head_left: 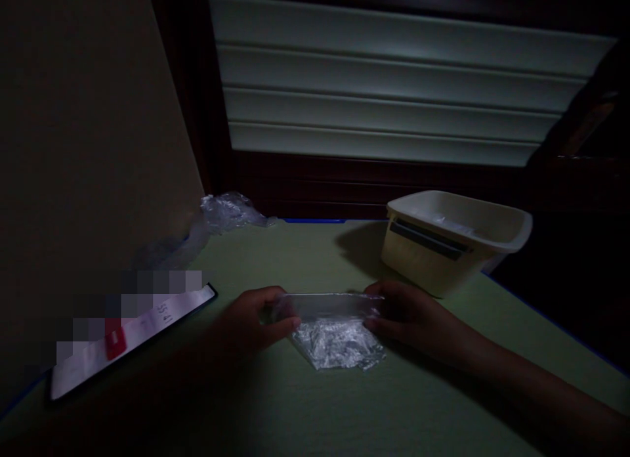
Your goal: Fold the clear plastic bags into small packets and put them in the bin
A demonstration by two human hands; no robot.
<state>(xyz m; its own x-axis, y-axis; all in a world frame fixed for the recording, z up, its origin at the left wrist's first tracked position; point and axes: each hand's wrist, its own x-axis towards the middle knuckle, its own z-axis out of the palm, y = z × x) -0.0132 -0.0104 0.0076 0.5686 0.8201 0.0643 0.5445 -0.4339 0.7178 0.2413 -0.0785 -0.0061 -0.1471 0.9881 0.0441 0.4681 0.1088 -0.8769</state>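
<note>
A clear plastic bag [339, 342], crinkled and shiny, is stretched between my hands above the green table [305, 404]. My left hand [263, 318] pinches its upper left corner between thumb and fingers. At the upper right corner, my right hand [406, 312] grips the bag the same way. The bag's top edge runs straight from one hand to the other, and its lower part hangs crumpled toward me. Dim light leaves the bag's contents, if any, hard to make out.
A cream plastic bin [423, 257] with something clear inside stands at the back right. Crumpled clear plastic [231, 211] lies at the back left corner. A lit phone [142, 335] is on the left. Behind the table is a slatted panel [384, 96].
</note>
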